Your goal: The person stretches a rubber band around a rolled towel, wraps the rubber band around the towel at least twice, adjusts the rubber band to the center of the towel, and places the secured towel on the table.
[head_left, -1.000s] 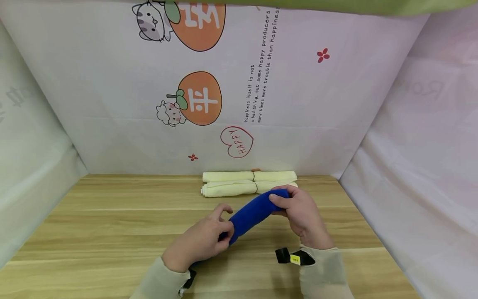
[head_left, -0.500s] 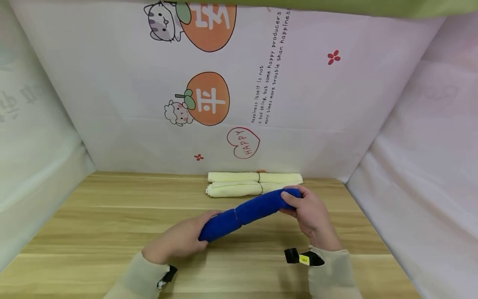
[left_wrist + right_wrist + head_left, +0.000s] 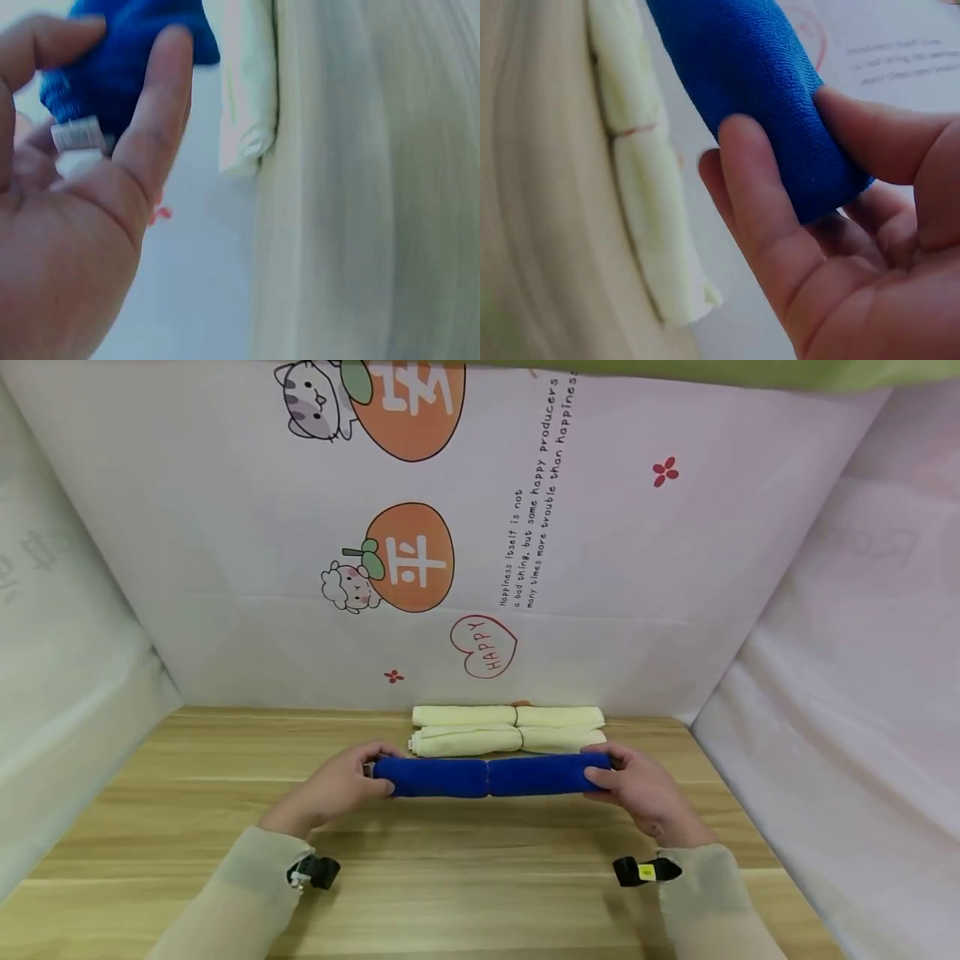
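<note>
A rolled blue towel [image 3: 540,775], cinched at its middle by a thin band, is held level above the table in front of two rolled pale-yellow towels [image 3: 465,741]. My left hand [image 3: 337,787] grips its left end between thumb and fingers; in the left wrist view a white tag [image 3: 79,135] sticks out of that end. At the other end my right hand [image 3: 648,789] pinches the roll, thumb on the near side. The right wrist view shows the ribbed blue cloth [image 3: 757,90] between thumb and fingers.
The yellow rolls, each tied at the middle, lie side by side against the printed white back wall [image 3: 600,635]. White cloth walls [image 3: 840,693] enclose the wooden table [image 3: 465,893] left and right. A green cloth edge [image 3: 675,370] hangs overhead.
My left hand has slid from around the roll's middle out to its left end. The blue towel has turned from slanted to level, and its band now shows.
</note>
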